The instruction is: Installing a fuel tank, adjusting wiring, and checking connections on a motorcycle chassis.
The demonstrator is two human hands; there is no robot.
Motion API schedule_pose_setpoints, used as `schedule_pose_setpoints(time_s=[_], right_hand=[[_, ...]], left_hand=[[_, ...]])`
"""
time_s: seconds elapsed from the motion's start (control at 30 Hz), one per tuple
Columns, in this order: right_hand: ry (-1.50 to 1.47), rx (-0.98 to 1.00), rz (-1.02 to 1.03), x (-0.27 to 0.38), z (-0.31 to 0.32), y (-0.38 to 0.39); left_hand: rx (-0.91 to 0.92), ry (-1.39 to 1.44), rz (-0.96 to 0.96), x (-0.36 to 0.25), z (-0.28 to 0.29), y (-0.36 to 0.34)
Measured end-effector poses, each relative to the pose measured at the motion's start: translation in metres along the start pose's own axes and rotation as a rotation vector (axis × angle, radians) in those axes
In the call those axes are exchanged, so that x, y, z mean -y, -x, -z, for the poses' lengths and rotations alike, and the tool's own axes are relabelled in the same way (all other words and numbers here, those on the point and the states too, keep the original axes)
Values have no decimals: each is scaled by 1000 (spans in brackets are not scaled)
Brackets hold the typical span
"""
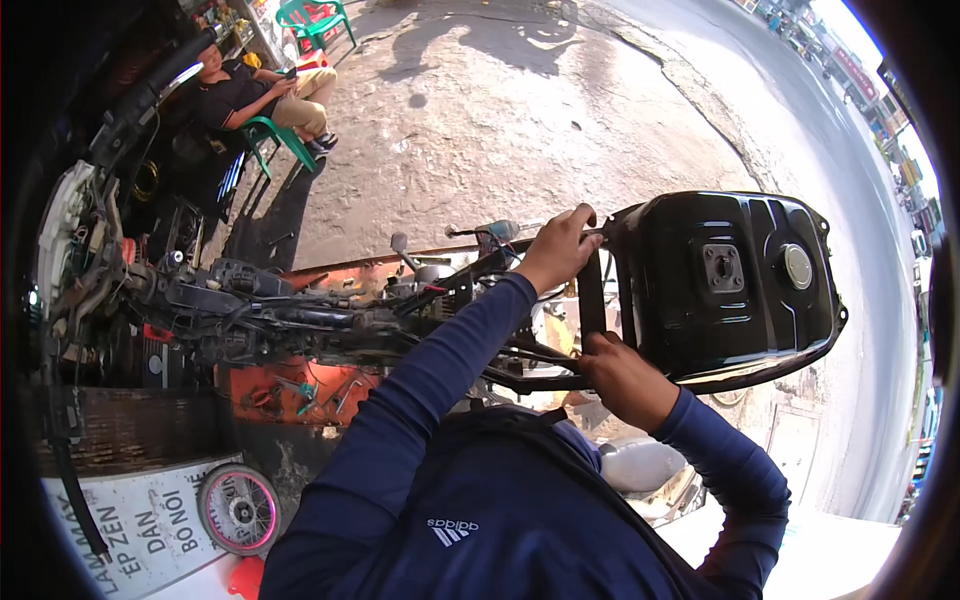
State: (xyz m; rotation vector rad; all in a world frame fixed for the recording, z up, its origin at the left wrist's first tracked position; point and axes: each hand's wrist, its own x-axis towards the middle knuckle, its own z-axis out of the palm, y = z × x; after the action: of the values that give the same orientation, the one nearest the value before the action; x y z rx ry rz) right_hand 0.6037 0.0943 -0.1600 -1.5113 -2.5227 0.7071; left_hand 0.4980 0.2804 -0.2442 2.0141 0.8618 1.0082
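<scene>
A stripped motorcycle frame (530,378) stretches across in front of me. At its right end sits a glossy black fuel tank (690,330) with a round silver cap. Just left of the tank, a flat black strip (592,295) crosses between the frame rails. Over the far end of that strip my left hand (560,250) is closed, its fingers curled at the far rail. My right hand (625,380) is closed at the strip's near end, by the near rail. Its fingertips are partly hidden, as is whatever lies under both palms.
Exposed wiring and machinery (250,305) run left toward the handlebar. Below the frame lies an orange tray (300,392) with tools. A pink-rimmed wheel (240,508) stands at lower left. Someone sits on a green chair (290,140) at the far left; a road (850,150) passes on the right.
</scene>
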Motion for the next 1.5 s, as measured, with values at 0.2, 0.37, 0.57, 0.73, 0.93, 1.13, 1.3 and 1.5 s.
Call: schedule_pose_setpoints(time_s=[0.2, 0.37, 0.57, 0.73, 0.93, 1.13, 1.3, 1.5], right_hand=[[54, 11, -54, 6, -3, -5], [245, -90, 198, 5, -1, -1], [371, -41, -57, 10, -12, 1], [422, -58, 162, 7, -8, 3], [358, -33, -113, 9, -18, 3], [414, -133, 244, 5, -14, 3], [302, 14, -116, 11, -14, 5], [382, -145, 176, 3, -12, 8]], left_hand=[[39, 22, 72, -4, 5, 1], [-40, -86, -29, -11, -2, 5], [150, -266, -96, 0, 8, -6], [137, -533, -114, -4, 5, -13], [97, -342, -204, -3, 7, 3], [100, -348, -50, -11, -1, -3], [-29, -267, -138, -9, -5, 4], [92, -98, -118, 13, 13, 4]])
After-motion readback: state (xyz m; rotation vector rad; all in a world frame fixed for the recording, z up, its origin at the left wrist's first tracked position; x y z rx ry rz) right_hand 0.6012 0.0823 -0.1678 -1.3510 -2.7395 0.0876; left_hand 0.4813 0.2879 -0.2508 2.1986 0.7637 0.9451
